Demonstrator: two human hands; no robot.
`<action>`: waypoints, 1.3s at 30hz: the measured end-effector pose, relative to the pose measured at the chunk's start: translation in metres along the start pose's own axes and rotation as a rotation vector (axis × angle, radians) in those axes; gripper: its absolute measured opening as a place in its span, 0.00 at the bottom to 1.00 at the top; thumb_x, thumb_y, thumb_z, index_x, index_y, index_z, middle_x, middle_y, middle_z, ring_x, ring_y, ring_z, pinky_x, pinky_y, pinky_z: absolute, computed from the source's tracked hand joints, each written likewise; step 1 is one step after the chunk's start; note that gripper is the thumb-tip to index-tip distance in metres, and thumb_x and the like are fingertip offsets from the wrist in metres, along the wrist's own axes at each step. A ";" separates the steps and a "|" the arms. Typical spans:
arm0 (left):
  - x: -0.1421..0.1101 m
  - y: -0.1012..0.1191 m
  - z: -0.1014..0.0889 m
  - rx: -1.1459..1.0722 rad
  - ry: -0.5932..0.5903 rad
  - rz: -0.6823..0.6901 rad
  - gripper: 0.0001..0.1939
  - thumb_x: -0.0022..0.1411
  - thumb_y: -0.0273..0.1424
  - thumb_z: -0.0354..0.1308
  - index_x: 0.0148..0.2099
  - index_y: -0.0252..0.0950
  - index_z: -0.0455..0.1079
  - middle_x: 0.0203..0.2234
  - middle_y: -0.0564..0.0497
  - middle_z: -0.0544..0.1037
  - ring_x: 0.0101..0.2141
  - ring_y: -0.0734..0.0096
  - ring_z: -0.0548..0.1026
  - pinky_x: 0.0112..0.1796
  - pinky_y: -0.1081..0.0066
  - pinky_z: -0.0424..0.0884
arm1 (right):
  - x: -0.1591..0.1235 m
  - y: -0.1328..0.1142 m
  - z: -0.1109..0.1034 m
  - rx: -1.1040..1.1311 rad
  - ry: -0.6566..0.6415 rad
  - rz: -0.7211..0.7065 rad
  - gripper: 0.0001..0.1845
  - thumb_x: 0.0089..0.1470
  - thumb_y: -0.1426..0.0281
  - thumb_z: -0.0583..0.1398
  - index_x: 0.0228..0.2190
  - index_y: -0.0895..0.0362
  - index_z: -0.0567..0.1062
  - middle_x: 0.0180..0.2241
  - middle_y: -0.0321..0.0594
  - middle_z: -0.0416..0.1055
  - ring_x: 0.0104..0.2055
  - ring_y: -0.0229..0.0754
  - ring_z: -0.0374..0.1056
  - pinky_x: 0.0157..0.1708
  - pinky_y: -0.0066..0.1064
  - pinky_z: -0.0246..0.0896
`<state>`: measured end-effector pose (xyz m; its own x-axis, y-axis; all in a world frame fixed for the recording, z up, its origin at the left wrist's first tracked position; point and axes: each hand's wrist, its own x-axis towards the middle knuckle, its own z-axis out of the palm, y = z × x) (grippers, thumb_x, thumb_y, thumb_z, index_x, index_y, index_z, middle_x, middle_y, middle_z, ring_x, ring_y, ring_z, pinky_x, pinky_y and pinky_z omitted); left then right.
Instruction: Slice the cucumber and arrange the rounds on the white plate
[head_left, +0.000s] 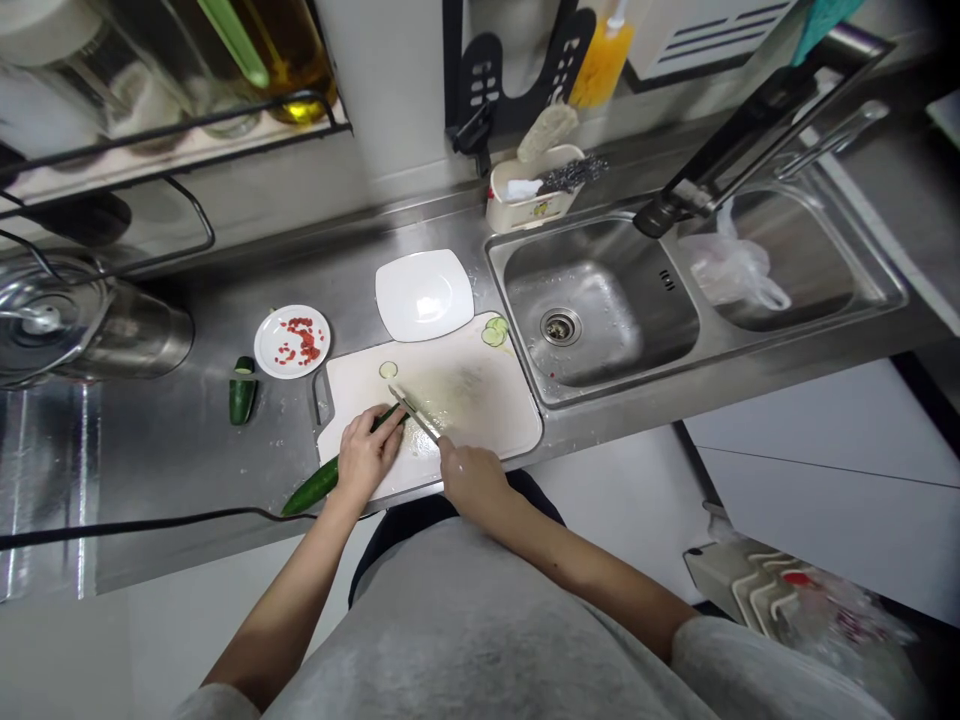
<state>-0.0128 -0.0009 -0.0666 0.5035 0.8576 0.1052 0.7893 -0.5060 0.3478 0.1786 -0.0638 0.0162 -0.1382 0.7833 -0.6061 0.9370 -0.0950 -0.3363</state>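
My left hand [367,452] is closed over a long green cucumber [313,488], pressing it against the white cutting board [495,412]. The cucumber's far end sticks out past the board's left edge. My right hand [474,478] grips a knife [421,417], its blade at the cut end of the cucumber beside my left fingertips. One round cucumber slice [388,370] lies on the board just beyond the blade. Several more slices [495,331] are piled at the board's far right corner. Wet patches shine on the board.
A white square plate [424,295] stands behind the board. To its left are a small plate with red bits [292,342] and cucumber end pieces [242,391]. The sink [600,300] adjoins on the right, under a black faucet [697,190]. A dark cord [150,522] runs along the counter's front left.
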 end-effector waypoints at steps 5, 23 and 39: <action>0.000 0.000 0.000 0.001 0.002 0.006 0.17 0.66 0.36 0.51 0.56 0.45 0.71 0.46 0.47 0.74 0.44 0.63 0.71 0.46 0.64 0.67 | 0.004 -0.003 -0.006 0.012 -0.020 -0.006 0.16 0.60 0.77 0.46 0.47 0.62 0.66 0.34 0.52 0.76 0.41 0.50 0.75 0.37 0.34 0.65; 0.001 -0.002 0.002 -0.018 0.010 0.019 0.18 0.66 0.36 0.52 0.56 0.45 0.71 0.47 0.47 0.74 0.45 0.63 0.72 0.47 0.63 0.68 | 0.012 0.003 -0.006 0.063 -0.045 -0.028 0.15 0.58 0.77 0.49 0.46 0.63 0.68 0.34 0.51 0.76 0.42 0.50 0.74 0.38 0.35 0.65; 0.001 -0.001 0.001 -0.021 -0.024 0.015 0.19 0.66 0.35 0.51 0.57 0.45 0.70 0.47 0.46 0.73 0.46 0.62 0.71 0.47 0.63 0.67 | 0.012 0.003 -0.008 0.084 -0.052 -0.007 0.16 0.55 0.79 0.50 0.45 0.64 0.69 0.35 0.51 0.77 0.42 0.50 0.74 0.37 0.35 0.66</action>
<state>-0.0128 0.0008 -0.0675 0.5236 0.8474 0.0883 0.7741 -0.5165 0.3661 0.1826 -0.0499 0.0133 -0.1635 0.7514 -0.6393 0.9058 -0.1424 -0.3991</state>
